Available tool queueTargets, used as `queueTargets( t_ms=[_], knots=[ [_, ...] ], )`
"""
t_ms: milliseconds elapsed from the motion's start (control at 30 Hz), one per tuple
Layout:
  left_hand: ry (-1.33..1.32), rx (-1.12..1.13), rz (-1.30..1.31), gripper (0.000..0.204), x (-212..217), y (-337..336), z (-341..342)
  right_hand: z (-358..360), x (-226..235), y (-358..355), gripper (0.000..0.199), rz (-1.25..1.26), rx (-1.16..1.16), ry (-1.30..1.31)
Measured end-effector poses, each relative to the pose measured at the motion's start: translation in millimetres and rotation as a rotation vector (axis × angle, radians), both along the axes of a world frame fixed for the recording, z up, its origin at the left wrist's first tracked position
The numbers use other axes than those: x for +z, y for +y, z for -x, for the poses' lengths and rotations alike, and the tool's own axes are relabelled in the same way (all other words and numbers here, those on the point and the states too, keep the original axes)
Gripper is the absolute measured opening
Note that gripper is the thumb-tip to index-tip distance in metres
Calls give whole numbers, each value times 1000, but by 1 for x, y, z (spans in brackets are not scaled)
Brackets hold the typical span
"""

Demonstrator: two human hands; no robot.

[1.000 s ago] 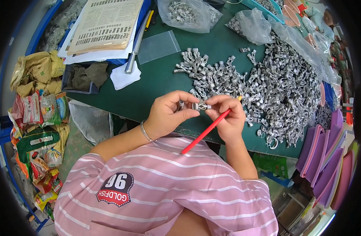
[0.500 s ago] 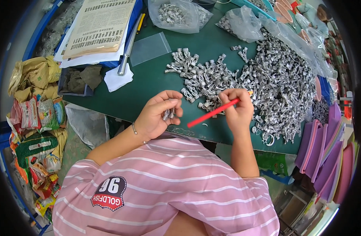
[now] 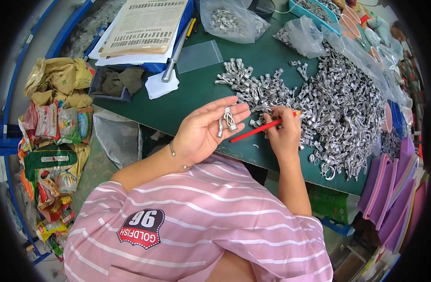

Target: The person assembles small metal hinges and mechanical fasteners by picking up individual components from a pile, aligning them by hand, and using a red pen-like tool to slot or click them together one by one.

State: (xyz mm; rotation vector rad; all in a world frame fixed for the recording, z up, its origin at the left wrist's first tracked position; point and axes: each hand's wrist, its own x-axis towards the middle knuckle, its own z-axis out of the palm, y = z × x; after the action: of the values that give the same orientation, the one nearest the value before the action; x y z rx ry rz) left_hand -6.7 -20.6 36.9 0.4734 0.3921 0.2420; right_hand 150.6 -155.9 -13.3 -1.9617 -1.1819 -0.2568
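My left hand (image 3: 201,129) is palm up with its fingers stretched out. Across the fingers rest a few small silver metal pieces (image 3: 229,118), each a looped wire with a ribbed cap. Close to its right, my right hand (image 3: 283,133) grips a slim red pencil-like stick (image 3: 253,134) between thumb and fingers. The stick's yellow-orange end shows above the knuckles, and its other end slants down toward my left palm. Just beyond both hands spreads a loose group of the same metal pieces (image 3: 262,88), joining a large heap (image 3: 344,108) on the right.
On the green table (image 3: 187,89) lie a clear flat bag (image 3: 200,55), a metal rod (image 3: 177,54) and a white paper (image 3: 162,84). Printed sheets (image 3: 145,26) and bags of metal pieces (image 3: 232,21) are farther back. Purple foam sheets (image 3: 382,188) stand at right.
My left hand has opened out flat, showing the metal pieces that its curled fingers partly covered. My right hand keeps the red stick, now closer to the left fingers. The view has shifted slightly.
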Motion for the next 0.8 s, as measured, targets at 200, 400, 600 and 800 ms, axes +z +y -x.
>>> queueTargets(
  t_ms=[200, 400, 600, 800],
  knots=[
    [-45, 3, -32, 37, 5, -8, -1, -2, -5, -9, 23, -118, 51, 84],
    [-83, 11, -12, 38, 0, -10, 1, 28, 23, -9, 20, -583, 255, 1159],
    [-66, 3, 13, 36, 3, -13, 0, 15, 3, -10, 16, -174, 153, 425],
    [-14, -5, -36, 34, 0, -18, -4, 22, 26, -10, 35, -292, 177, 585]
  ],
)
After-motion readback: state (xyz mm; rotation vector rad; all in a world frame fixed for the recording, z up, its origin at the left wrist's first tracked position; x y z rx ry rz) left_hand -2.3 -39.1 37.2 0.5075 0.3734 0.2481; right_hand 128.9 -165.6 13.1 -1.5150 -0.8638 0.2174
